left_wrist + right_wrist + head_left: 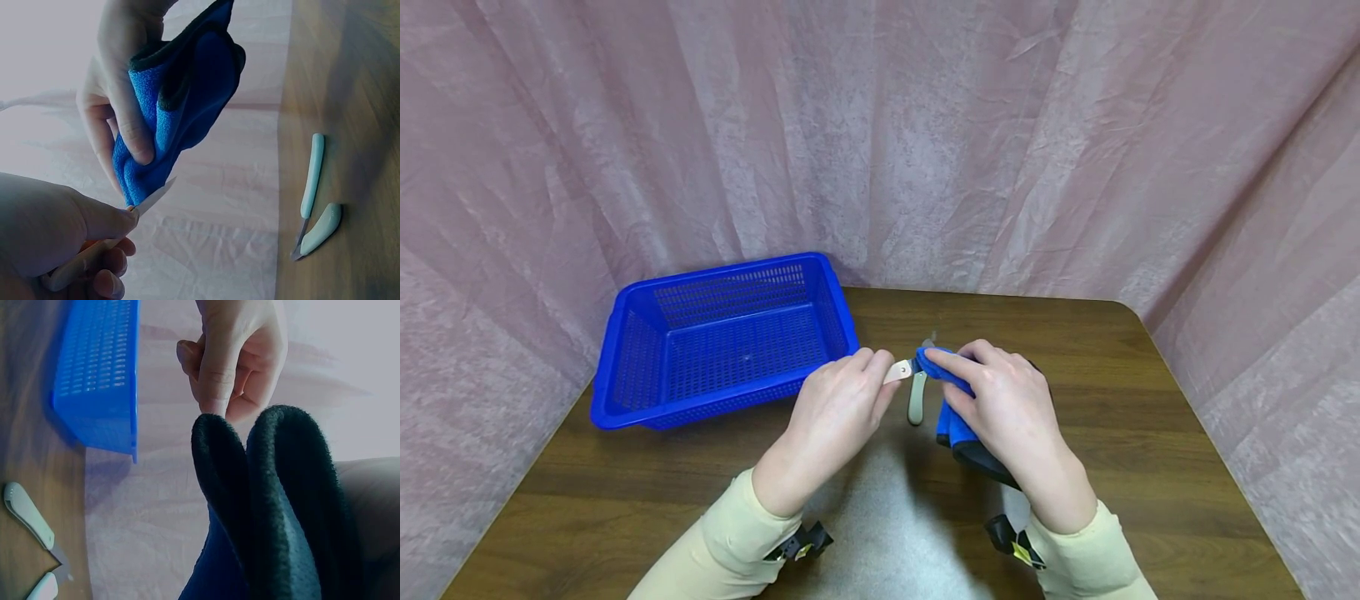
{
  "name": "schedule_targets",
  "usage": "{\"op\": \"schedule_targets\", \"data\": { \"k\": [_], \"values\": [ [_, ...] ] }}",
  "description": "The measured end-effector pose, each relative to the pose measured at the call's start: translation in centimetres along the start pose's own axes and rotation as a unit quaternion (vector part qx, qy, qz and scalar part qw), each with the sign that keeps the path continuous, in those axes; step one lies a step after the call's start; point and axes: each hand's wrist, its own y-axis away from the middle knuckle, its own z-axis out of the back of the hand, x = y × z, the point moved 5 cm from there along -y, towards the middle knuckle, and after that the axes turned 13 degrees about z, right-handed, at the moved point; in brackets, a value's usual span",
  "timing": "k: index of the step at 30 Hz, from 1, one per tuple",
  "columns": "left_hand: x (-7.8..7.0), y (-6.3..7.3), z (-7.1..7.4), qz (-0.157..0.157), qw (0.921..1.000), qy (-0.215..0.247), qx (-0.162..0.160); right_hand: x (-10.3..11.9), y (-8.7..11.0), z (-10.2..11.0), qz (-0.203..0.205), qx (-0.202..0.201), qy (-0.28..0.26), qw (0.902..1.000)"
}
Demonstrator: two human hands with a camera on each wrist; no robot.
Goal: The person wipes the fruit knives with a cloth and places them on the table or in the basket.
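My left hand (pixel 842 396) grips the pale handle (pixel 898 372) of a small knife. Its short pointed blade (pixel 155 195) lies against the lower end of a blue cloth (pixel 169 112) with a dark border. That cloth (pixel 955 421) is pinched in folds by my right hand (pixel 1011 404), thumb on one side and fingers on the other. Below the hands, a tool with two mint-green handles (pixel 313 175) lies on the table. Short metal parts (pixel 59 555) meet between those handles; whether it is one piece or two I cannot tell.
A blue plastic basket (pixel 722 393) with perforated walls stands on the left of the wooden table (pixel 1097 350). Pink curtains (pixel 880 150) hang behind the table and along both sides. Dark wrist cameras (pixel 801 542) are strapped over the sleeves.
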Motion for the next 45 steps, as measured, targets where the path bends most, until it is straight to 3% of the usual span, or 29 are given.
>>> {"op": "schedule_targets", "data": {
  "k": [25, 45],
  "values": [
    [0.1, 0.0, 0.1, 0.004, 1.0000, 0.005, 0.000, -1.3, 0.3, 0.2, -0.031, 0.023, 0.004, 0.9992],
    [0.1, -0.1, 0.3, 0.000, 0.9999, 0.009, -0.010, -2.3, 0.4, 0.6, -0.042, 0.016, 0.010, 0.9989]
  ]
}}
